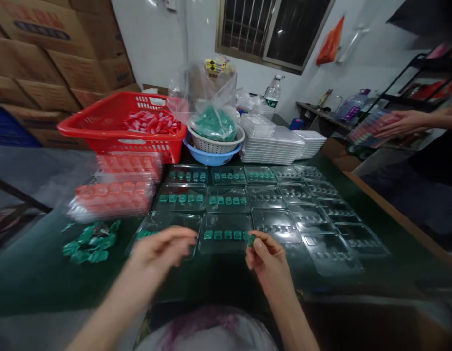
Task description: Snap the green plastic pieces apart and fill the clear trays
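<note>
Table [36,273]: dark green top carrying everything, wooden edge running along the right side
Tray grid [270,195]: clear blister trays lying edge to edge in rows; left ones showing green bits in their slots, right ones looking unfilled
Red basket [102,129]: sitting back left, holding red pcs
Tray stack [273,146]: empty clear trays piling up behind the grid
Bag [213,124]: clear plastic w/ green pcs inside, resting in a white bowl over a blue one
Red packs [112,197]: filled trays lying left of the grid, blurred
Green pile [89,243]: loose pcs lying on the table, near left
Front tray [226,241]: lying nearest the person, showing a row of four green pcs in its slots
Co-worker's hand [401,124]: holding a pinkish pack far right, well apart
Left hand [158,251]: hovering over the near-left tray, fingers drawing together; too blurred to tell if it's gripping anything
Right hand [270,258]: pinching the green piece btwn thumb & forefinger
Green piece [251,239]: sitting in the right fingertips, at the right end of the front tray's row; prob. very light, tiny & a bit slick, so likely slipping if squeezed loosely; best taking it by its sides w/ a fingertip pinch
</note>
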`<state>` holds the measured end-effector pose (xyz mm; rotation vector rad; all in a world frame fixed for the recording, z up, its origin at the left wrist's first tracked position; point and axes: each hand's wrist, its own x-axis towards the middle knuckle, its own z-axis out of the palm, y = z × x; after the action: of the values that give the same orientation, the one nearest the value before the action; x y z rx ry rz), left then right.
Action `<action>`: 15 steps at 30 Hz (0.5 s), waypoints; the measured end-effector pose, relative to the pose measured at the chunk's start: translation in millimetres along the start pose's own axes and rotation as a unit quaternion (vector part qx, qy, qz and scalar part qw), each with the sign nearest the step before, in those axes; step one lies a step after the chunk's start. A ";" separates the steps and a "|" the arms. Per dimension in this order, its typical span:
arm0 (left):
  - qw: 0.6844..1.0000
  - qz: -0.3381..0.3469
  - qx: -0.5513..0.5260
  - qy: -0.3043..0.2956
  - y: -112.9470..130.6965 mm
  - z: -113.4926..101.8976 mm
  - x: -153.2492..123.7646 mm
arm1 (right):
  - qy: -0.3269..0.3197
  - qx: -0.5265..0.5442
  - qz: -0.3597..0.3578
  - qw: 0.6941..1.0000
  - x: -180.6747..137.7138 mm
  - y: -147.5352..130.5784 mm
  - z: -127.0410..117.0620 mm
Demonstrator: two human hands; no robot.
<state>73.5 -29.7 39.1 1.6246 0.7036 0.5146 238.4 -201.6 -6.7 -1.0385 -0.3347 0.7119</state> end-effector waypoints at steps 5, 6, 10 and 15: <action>0.990 0.001 -0.053 -0.131 15.0 66.7 8.9 | -0.012 -0.137 -0.059 0.989 -0.4 1.3 17.3; 0.989 0.001 -0.054 -0.135 15.4 70.4 9.5 | -0.011 -0.164 -0.067 0.984 -0.6 1.1 18.7; 0.985 -0.052 -0.106 -0.125 1.8 71.7 8.2 | -0.017 -0.241 -0.093 0.966 -1.8 3.2 21.9; 0.969 -0.112 -0.206 -0.080 -17.6 74.4 2.9 | -0.039 -0.307 -0.126 0.943 -4.8 10.7 26.9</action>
<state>123.4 -79.2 8.9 1.1669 0.6026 0.3336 215.6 -183.6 -2.6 -1.5236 -0.7772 0.4178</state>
